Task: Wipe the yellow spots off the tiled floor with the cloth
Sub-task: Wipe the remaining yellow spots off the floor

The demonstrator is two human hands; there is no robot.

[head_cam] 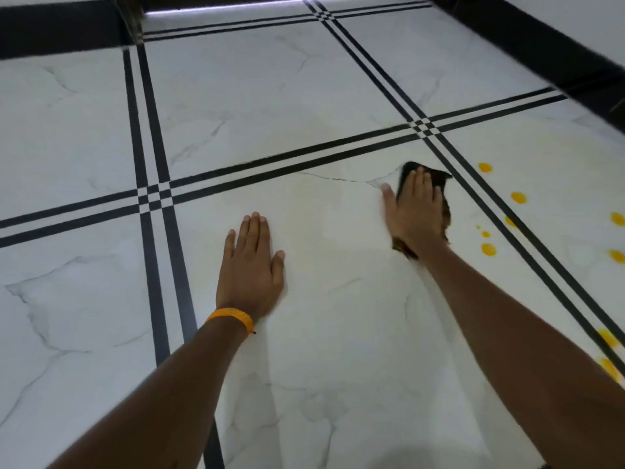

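Left hand is laid flat, fingers straight, on the white marbled tiled floor. Further out, a dark crumpled cloth is pressed beneath the flat-fingered right hand. Round yellow spots are noted to its right.

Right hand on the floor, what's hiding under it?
A dark cloth lies under the right hand, pressed flat on the tiled floor. The tile beneath the cloth is covered, so any yellow there cannot be seen.

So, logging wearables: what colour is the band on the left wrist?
The wristband is orange-yellow; head view.
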